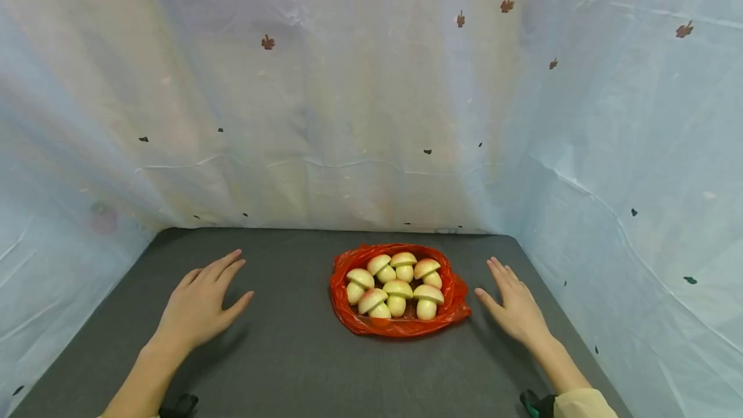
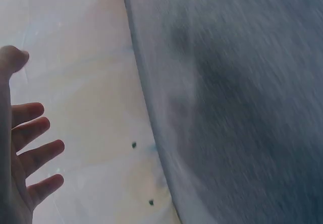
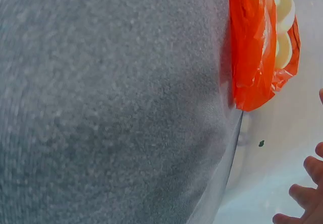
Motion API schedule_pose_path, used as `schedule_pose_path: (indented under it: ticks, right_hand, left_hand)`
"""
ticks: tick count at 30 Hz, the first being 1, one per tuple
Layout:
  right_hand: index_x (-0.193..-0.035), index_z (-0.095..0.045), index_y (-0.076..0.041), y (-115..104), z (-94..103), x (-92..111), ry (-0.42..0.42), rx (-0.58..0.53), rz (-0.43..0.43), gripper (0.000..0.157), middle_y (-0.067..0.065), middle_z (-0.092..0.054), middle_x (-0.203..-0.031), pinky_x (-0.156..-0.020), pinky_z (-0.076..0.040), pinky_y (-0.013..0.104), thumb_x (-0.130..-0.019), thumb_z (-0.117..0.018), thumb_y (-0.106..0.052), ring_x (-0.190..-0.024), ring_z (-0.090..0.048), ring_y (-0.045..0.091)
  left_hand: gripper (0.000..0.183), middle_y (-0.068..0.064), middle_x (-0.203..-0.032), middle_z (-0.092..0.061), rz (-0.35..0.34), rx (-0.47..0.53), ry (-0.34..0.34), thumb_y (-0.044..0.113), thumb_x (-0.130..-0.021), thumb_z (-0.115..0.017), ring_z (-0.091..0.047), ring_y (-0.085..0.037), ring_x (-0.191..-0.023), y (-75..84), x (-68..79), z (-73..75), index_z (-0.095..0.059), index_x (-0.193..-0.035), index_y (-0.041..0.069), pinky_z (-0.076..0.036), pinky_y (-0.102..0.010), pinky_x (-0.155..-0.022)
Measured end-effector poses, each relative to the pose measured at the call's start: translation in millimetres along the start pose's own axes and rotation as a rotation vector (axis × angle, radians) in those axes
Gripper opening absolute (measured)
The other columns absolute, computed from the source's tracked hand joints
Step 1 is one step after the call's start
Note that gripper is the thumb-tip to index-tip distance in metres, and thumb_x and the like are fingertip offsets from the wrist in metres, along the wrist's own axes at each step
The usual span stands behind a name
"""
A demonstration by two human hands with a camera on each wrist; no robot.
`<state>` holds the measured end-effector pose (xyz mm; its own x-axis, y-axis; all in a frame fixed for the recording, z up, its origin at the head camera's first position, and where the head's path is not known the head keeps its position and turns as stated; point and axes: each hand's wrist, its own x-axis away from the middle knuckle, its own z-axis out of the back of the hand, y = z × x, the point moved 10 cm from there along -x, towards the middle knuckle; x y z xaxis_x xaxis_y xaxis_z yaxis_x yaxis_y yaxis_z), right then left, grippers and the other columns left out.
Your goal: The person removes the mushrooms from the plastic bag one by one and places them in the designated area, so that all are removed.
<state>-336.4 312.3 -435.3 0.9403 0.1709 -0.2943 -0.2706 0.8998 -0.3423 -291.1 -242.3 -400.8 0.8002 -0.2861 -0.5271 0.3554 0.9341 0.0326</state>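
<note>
In the head view a red plastic bag (image 1: 344,315), its rim rolled open, sits right of centre on the dark grey table. Several mushroom-shaped pieces (image 1: 397,289), pale yellow with pinkish blushes on their caps, lie inside it. My left hand (image 1: 200,305) hovers over the table well to the bag's left, fingers extended and thumb apart. Just to the bag's right, my right hand (image 1: 513,305) is held above the table with its fingers spread, not touching the bag. The right wrist view shows the bag's side (image 3: 252,47) and, at the edge, fingertips (image 3: 303,196).
The dark grey table (image 1: 290,366) reaches back to a pale, wrinkled curtain (image 1: 348,102) with small leaf prints. Similar sheeting (image 1: 638,166) closes off the right side, and more hangs on the left. Dark bands (image 1: 180,405) circle the wrists.
</note>
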Motion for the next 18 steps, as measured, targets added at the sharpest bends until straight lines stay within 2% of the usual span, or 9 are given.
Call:
schedule_pose_path:
  ticks: [9, 15, 18]
  right_hand:
    - [-0.164, -0.03, -0.007, -11.0, -13.1, -5.3, -0.047, -0.054, 0.059, 0.078, 0.017, -0.026, -0.17, -0.119, -0.015, 0.073, -0.104, -0.062, -0.045, -0.156, -0.017, 0.044]
    - [-0.163, -0.032, -0.004, -23.3, -23.1, -7.6, -0.077, -0.06, 0.119, 0.078, 0.018, -0.026, -0.17, -0.12, -0.014, 0.071, -0.103, -0.062, -0.045, -0.156, -0.019, 0.046]
    - [-0.163, -0.032, -0.003, -28.2, -28.7, -9.1, -0.094, -0.053, 0.134, 0.079, 0.018, -0.026, -0.17, -0.121, -0.014, 0.071, -0.103, -0.064, -0.045, -0.155, -0.02, 0.046]
  left_hand:
    - [0.054, -0.015, -0.144, -0.06, -0.085, 0.101, 0.124, 0.036, -0.097, -0.07, -0.063, -0.036, -0.12, 32.8, -20.5, -1.6, -0.062, -0.139, 0.003, -0.049, -0.062, -0.097]
    - [0.054, -0.014, -0.137, -0.063, -0.101, 0.19, 0.156, 0.026, -0.09, -0.08, -0.066, -0.036, -0.115, 53.6, -34.1, -11.9, -0.065, -0.136, 0.002, -0.051, -0.061, -0.093]
    - [0.051, -0.014, -0.135, -0.065, -0.101, 0.229, 0.148, 0.026, -0.091, -0.08, -0.066, -0.036, -0.114, 63.9, -40.5, -18.1, -0.066, -0.135, 0.004, -0.052, -0.06, -0.094]
